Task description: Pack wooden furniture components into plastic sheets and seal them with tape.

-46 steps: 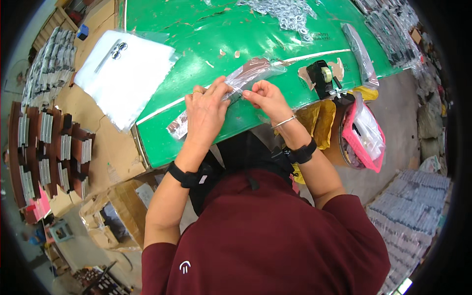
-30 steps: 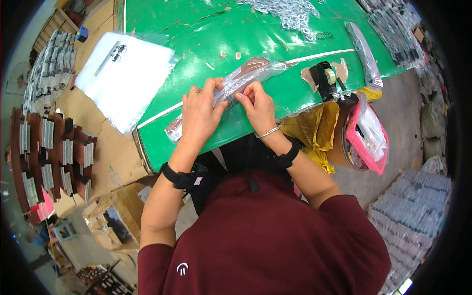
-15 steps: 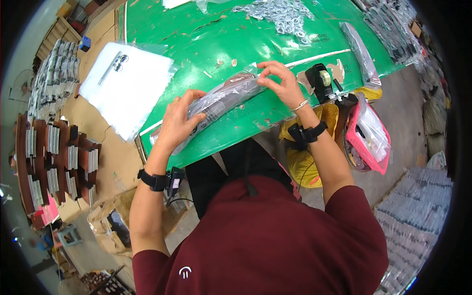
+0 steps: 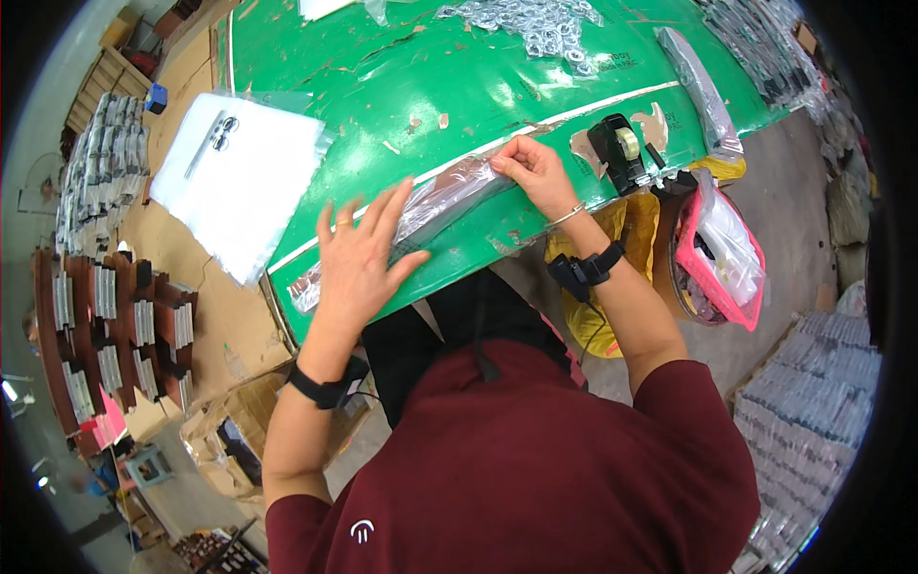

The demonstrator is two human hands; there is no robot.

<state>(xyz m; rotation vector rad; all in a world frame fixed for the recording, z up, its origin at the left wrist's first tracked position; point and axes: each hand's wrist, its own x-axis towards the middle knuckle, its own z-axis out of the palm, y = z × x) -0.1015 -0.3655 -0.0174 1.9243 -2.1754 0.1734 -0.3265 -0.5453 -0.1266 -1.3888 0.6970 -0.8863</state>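
A long clear plastic bag [image 4: 421,212] with dark contents lies flat on the green desk [image 4: 459,86], its long axis running from lower left, near the desk's front edge, up to the right. The left hand [image 4: 361,256] lies on the bag's lower half with its grip spread apart, fingers flat and splayed, pressing rather than clasping. The right hand [image 4: 534,170] has its grip pinched together on the bag's upper right end. Just right of that hand stands a black tape dispenser [image 4: 617,151] with a pale roll. Further right, off the desk's edge, hangs a pink-rimmed bag [image 4: 724,253] with clear wrappers inside, beside a yellow sack [image 4: 626,230]. Left of the left hand lies a stack of white flat bags [image 4: 239,182]. Beyond both hands a heap of small silvery packets [image 4: 535,24] lies on the desk.
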